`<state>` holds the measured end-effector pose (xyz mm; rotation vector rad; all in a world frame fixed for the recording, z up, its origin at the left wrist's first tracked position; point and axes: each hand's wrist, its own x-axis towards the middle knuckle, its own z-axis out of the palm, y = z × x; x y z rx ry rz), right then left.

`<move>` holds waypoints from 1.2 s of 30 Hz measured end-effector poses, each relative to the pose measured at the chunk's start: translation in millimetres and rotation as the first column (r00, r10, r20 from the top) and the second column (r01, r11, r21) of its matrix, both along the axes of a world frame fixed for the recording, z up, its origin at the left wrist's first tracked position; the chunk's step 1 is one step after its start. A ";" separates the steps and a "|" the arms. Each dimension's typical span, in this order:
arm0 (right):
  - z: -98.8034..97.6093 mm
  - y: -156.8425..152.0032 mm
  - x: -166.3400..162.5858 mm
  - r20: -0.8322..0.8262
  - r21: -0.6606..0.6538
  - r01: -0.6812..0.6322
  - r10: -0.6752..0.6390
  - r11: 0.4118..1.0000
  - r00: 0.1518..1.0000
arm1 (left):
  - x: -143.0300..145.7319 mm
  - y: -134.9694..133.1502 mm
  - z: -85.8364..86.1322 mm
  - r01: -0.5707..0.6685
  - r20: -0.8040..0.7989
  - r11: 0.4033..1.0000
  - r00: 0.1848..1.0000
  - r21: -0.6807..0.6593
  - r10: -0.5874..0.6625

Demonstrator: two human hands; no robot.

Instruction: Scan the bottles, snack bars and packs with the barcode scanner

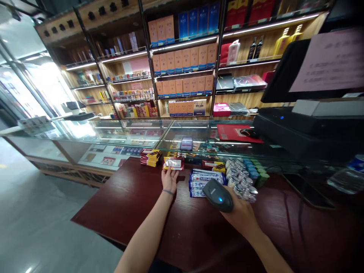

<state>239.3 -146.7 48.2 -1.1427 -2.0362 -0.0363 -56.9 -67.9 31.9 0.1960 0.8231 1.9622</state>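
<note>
My left hand [169, 179] holds a chocolate bar [174, 163] in a red and yellow wrapper, its pale back turned up, close to the glass counter. In my right hand [241, 210] is a black barcode scanner [218, 195] with a blue light lit on top. A stack of chocolate bars [150, 157] lies to the left of my left hand. To its right sit another chocolate bar [214, 165] and a pile of blue and white packets [196, 185], partly behind the scanner. Several silver-topped cans [240, 176] stand beyond my right hand.
The dark red wooden table [113, 206] butts against a glass display counter [136, 131]. At right stand a black monitor [280, 72] and a clear plastic bottle [348, 176]. A computer mouse [248, 132] rests on a red folder [227, 132]. Shelves of boxed goods [182, 58] line the back wall.
</note>
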 end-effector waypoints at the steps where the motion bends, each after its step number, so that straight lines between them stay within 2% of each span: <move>1: -2.9 0.0 -1.9 0.041 0.007 -0.027 0.026 1.000 0.999 | 0.0 -0.2 -0.3 -0.003 0.010 1.000 1.000 0.002 0.003; 4: -7.6 -0.8 -6.2 0.109 0.000 -0.043 0.043 0.999 0.993 | -0.2 -0.4 -1.5 0.002 0.018 1.000 1.000 0.009 -0.002; 10: -3.5 -3.4 -7.4 0.165 0.067 -0.046 0.035 0.997 0.986 | -2.1 0.7 -4.7 0.000 -0.037 1.000 0.999 -0.019 -0.001; 13: -3.0 -3.8 -6.8 0.175 0.048 -0.027 0.019 0.998 0.984 | -1.9 1.4 -4.4 0.008 -0.031 1.000 0.999 -0.013 -0.009; 19: -8.6 -0.5 -4.2 0.102 -0.054 -0.019 0.025 0.998 0.995 | -1.7 2.7 -3.0 -0.008 0.037 1.000 0.999 -0.024 0.009; 24: -14.5 2.2 -2.1 0.083 -0.010 -0.031 0.032 0.999 0.996 | -2.6 2.1 -5.0 0.003 -0.004 1.000 1.000 -0.012 -0.003; 29: -11.3 0.6 -4.0 0.071 0.019 -0.031 0.029 0.999 0.997 | -0.2 1.6 -4.9 -0.024 -0.011 1.000 1.000 -0.011 0.024; 31: -8.6 -0.6 -4.7 0.046 0.013 -0.015 0.014 1.000 0.999 | -2.1 3.8 -3.0 -0.067 -0.077 0.998 0.995 0.000 0.067; 33: -7.6 -0.9 -4.6 0.022 0.003 -0.004 0.004 1.000 1.000 | -8.5 7.3 0.8 -0.162 -0.193 0.987 0.968 0.004 0.160; 35: -9.2 0.3 -3.5 0.012 -0.001 0.012 -0.012 1.000 1.000 | -20.2 10.3 7.0 -0.296 -0.362 0.955 0.889 0.012 0.280; 36: -10.9 1.4 -2.7 0.014 0.003 0.017 -0.018 1.000 1.000 | -28.0 10.8 11.0 -0.359 -0.463 0.933 0.824 0.022 0.328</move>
